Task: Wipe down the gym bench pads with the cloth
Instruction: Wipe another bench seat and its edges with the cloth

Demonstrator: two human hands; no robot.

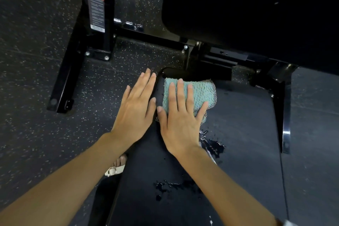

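Cloth (199, 93) on far end of desk (247, 124), right hand (180, 124) flat on it. Left hand (136, 108) just beside, at desk's left edge. Wet patches (214, 146) on desk, nearer side. Frame (146, 35) beyond desk. Foot (119, 165) on floor (36, 79), left of desk.

Black bench pad (247, 124) with folded teal cloth (200, 91) and wet patches (214, 147)

The right hand (180, 119) is covering the near half of the cloth (200, 91). The print on the label (95, 8) is showing too small to read. The left forearm (73, 180) is hiding most of a sandalled foot (119, 163). Darkness is swallowing the upper pad (256, 5).
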